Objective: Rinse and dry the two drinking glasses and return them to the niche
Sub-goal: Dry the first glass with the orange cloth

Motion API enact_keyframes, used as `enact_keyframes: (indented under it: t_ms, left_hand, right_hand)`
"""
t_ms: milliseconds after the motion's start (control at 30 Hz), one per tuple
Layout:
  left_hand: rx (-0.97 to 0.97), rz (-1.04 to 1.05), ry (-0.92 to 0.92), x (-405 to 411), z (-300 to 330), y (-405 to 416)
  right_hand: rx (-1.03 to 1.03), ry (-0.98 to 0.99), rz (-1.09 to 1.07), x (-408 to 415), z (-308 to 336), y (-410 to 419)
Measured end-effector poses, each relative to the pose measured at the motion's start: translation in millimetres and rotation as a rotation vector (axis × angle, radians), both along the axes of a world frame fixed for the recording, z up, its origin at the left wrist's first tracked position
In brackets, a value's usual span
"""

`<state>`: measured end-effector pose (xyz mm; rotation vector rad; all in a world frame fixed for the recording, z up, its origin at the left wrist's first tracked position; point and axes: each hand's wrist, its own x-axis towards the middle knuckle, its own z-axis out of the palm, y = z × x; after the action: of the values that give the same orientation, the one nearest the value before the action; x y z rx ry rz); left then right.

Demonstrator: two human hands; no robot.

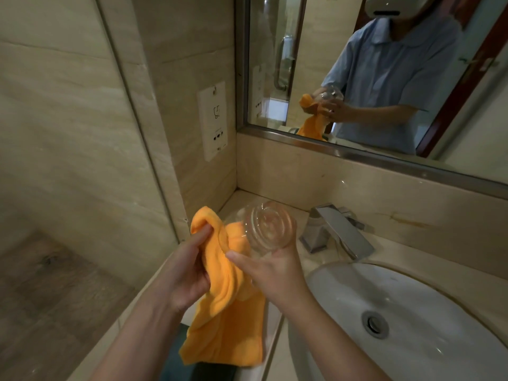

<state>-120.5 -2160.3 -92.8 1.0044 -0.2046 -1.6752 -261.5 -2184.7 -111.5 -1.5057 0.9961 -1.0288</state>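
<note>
While I watch from the head view, my right hand (270, 273) curled round 1 clear glass (265, 228) tilted just left of the faucet (336, 232), my left hand (187, 273) gripping the orange cloth (225, 306) touching the glass, white sink (343, 287) below the faucet.

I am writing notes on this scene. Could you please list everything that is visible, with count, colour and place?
glass: one, clear, held over the counter, left of the tap
cloth: one, orange, hanging between the hands
tap: one, chrome, behind the basin
basin: one, white, lower right
mirror: one, steel frame, upper right
socket: one, white, on the wall
left hand: grips the cloth
right hand: holds the glass
</note>
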Motion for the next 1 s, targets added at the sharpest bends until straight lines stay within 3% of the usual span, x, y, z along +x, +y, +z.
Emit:
enact_keyframes:
  t_ms: [333, 533, 633, 733, 800, 867, 900, 1000]
  left_hand:
    - [-0.147, 0.024, -0.197, 0.0, -1.5, 12.0]
    - [-0.213, 0.255, -0.305, 18.4, -4.2, 19.6]
    - [-0.275, 0.117, -0.705, 28.0, -13.9, 30.4]
    - [-0.417, -0.092, -1.289, 23.4, -43.0, 35.8]
    - [-0.584, -0.362, -1.675, 16.9, -75.4, 33.7]
    - [-0.488, -0.544, -1.97, 5.6, -98.8, 34.3]
    - [-0.404, -0.579, -2.06, 0.2, -99.5, 34.3]
    - [-0.261, -0.615, -2.018, -7.9, -81.5, 29.7]
  right_hand:
    - [0.156, -0.141, -0.038, 12.1, 0.6, -4.4]
    - [0.644, -0.476, -0.111, 0.2, 11.6, -3.1]
    - [0.808, -0.605, -0.124, -18.8, 12.6, -3.9]
    - [0.966, -0.781, -0.124, -28.8, 16.7, 3.3]
    - [1.048, -0.862, -0.106, -34.7, 21.2, 11.5]
    - [1.127, -0.912, -0.068, -43.6, 27.0, 21.3]
    - [1.155, -0.919, -0.055, -49.3, 28.4, 26.0]
    - [1.171, -0.951, -0.059, -70.0, 33.6, 42.2]
